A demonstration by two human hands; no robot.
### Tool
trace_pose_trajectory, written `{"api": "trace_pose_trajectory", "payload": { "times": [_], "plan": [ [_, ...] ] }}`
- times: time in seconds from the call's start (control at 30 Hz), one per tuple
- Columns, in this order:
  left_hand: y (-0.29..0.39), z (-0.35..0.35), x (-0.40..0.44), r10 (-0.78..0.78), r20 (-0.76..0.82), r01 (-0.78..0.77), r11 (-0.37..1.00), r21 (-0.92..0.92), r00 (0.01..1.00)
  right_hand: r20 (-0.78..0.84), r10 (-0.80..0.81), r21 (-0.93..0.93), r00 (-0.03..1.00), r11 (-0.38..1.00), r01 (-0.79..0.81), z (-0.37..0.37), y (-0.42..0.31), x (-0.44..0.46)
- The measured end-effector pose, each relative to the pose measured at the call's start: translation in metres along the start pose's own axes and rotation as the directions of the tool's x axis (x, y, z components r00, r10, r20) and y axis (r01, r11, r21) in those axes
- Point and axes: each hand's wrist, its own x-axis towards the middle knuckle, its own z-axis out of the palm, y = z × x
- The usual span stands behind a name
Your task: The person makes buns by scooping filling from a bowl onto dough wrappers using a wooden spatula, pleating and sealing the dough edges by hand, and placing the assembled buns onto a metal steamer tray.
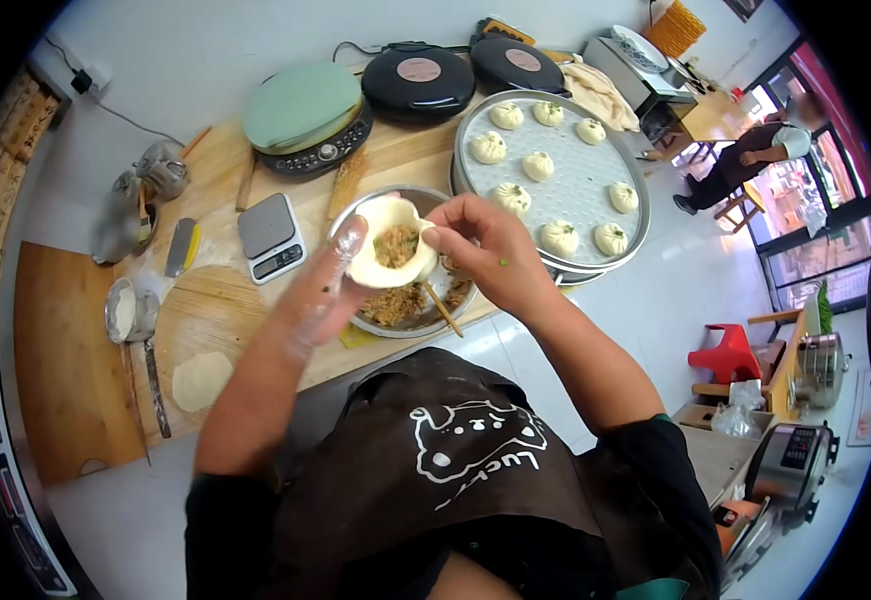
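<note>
A round dough wrapper [369,262] with brown meat filling [396,246] in its middle rests in my left hand [328,285], whose fingers cup it from below and the side. My right hand [486,245] pinches the wrapper's right edge between thumb and fingertips. Both hands are over a metal bowl [361,205] of the same filling, partly hidden by them. A wooden stick-like handle [443,308] leans out of the bowl. To the right, several pleated buns [538,166] sit on a round perforated steamer tray [581,180].
A kitchen scale [270,228], a scraper [183,247] and a flat dough round [203,381] lie on the wooden table to the left. Round electric griddles [418,82] line the wall. Beyond, a person [756,160] stands near the doorway, and a red stool [724,350] is at right.
</note>
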Motion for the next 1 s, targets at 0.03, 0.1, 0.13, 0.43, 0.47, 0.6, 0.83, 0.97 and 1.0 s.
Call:
{"api": "trace_pose_trajectory", "payload": {
  "times": [0.03, 0.1, 0.13, 0.43, 0.47, 0.6, 0.83, 0.97, 1.0],
  "plan": [
    [-0.004, 0.006, 0.0, -0.031, 0.018, 0.033, 0.992, -0.119, 0.999, 0.011, -0.009, -0.057, 1.0, 0.998, 0.01, 0.001, 0.002, -0.001],
    [-0.017, 0.011, -0.001, -0.06, -0.004, 0.058, 0.981, -0.185, 0.998, -0.002, -0.087, -0.111, 0.996, 0.99, 0.086, 0.006, 0.012, -0.004],
    [-0.025, 0.007, 0.001, -0.051, -0.046, 0.045, 0.991, -0.123, 0.998, 0.014, -0.177, -0.247, 0.984, 0.953, 0.175, 0.005, 0.014, -0.005],
    [-0.033, 0.003, 0.001, -0.072, -0.172, 0.077, 0.997, 0.022, 0.982, -0.023, -0.349, -0.389, 0.937, 0.866, 0.314, 0.012, 0.023, -0.01],
    [-0.033, 0.002, 0.001, -0.076, -0.144, 0.081, 0.996, 0.028, 0.987, -0.028, -0.335, -0.368, 0.942, 0.88, 0.302, 0.012, 0.024, -0.011],
    [-0.031, 0.006, -0.003, -0.068, -0.111, 0.072, 0.997, 0.029, 0.991, 0.054, -0.31, -0.468, 0.949, 0.832, 0.298, 0.005, 0.022, -0.01],
    [-0.031, 0.002, -0.002, -0.093, -0.092, 0.1, 0.992, 0.077, 0.991, 0.061, -0.367, -0.474, 0.928, 0.808, 0.35, 0.004, 0.024, -0.012],
    [-0.027, 0.004, -0.006, -0.158, -0.093, 0.167, 0.981, 0.098, 0.983, 0.15, -0.501, -0.551, 0.852, 0.673, 0.493, 0.001, 0.027, -0.012],
    [-0.028, 0.003, -0.005, -0.167, -0.096, 0.179, 0.973, 0.145, 0.981, 0.188, -0.551, -0.571, 0.813, 0.613, 0.547, 0.001, 0.028, -0.012]
  ]
}}
